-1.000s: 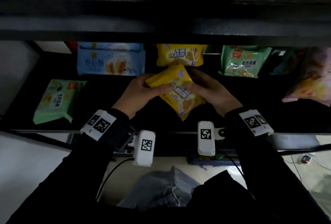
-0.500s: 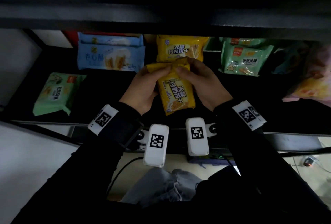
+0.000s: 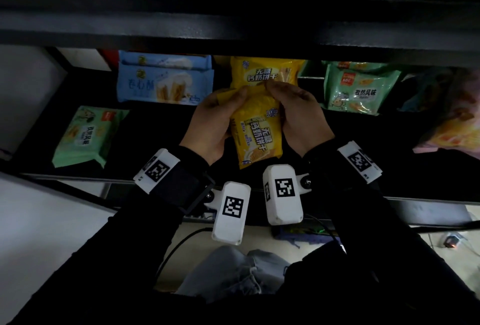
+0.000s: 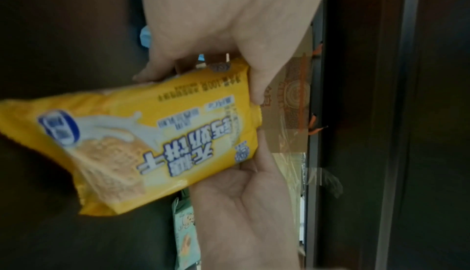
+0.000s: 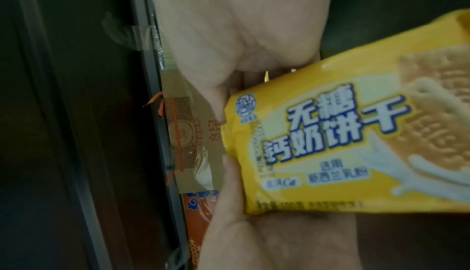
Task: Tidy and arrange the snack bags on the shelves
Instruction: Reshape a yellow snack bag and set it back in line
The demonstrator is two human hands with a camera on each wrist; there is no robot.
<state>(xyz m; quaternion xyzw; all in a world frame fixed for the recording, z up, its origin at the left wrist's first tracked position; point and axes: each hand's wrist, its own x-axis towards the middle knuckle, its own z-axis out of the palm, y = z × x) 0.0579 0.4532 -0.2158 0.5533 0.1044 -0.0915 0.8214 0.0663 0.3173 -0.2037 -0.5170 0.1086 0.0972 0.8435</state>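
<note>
Both hands hold a yellow biscuit bag [image 3: 255, 132] above the dark shelf [image 3: 161, 158] in the head view. It points lengthwise away from me, its far end tilted left. My left hand [image 3: 220, 117] grips its left side and far corner, and my right hand [image 3: 291, 111] grips its right side. The wrist views show the same bag [image 4: 152, 137] [image 5: 343, 143] with fingers and thumbs curled round its end. A second yellow bag [image 3: 265, 73] stands at the back, just beyond my fingertips.
Two stacked blue bags [image 3: 163, 83] sit back left. One green bag [image 3: 85, 135] lies front left, and more green bags [image 3: 361, 91] lie back right. A pink and orange bag [image 3: 457, 127] is at the far right. The upper shelf's edge [image 3: 233, 26] overhangs the row.
The held yellow bag has turned from a diagonal lie to lengthwise and moved towards the back yellow bag. Both hands have shifted up to its far end and come closer together.
</note>
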